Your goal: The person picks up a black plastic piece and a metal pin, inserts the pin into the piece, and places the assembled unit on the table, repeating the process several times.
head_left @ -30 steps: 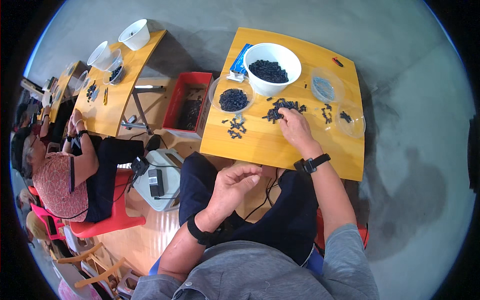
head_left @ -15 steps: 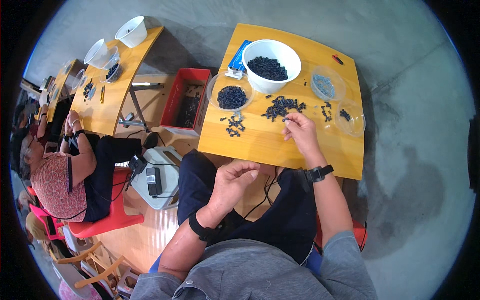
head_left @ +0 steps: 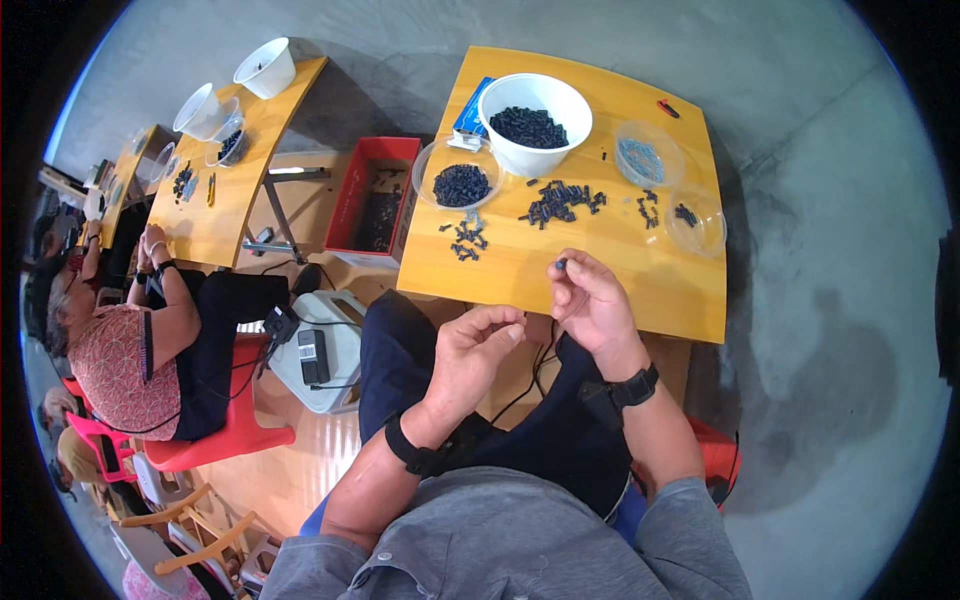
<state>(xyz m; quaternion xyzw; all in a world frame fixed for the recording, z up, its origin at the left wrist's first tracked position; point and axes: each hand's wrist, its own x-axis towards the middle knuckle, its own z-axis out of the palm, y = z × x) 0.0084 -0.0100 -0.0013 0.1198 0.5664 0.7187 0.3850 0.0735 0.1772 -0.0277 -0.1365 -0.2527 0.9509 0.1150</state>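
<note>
My right hand pinches a small dark cylindrical part between thumb and forefinger over the table's front edge. My left hand, thumb against forefinger, hangs just in front of that edge over my lap; whatever lies in its pinch is too small to name. Beyond my hands a loose pile of dark parts lies on the yellow table. To its left is a smaller scatter of dark parts, and to its right a few tiny dark pieces.
A white tub of dark parts stands at the back, beside a clear bowl of dark parts. Right are a clear bowl of grey-blue pieces, a clear lid and a red-black cutter. A person sits at another table left.
My right hand has drawn back from the pile toward me, carrying a small dark part. The left hand has shifted slightly right and up, its fingers still pinched.
</note>
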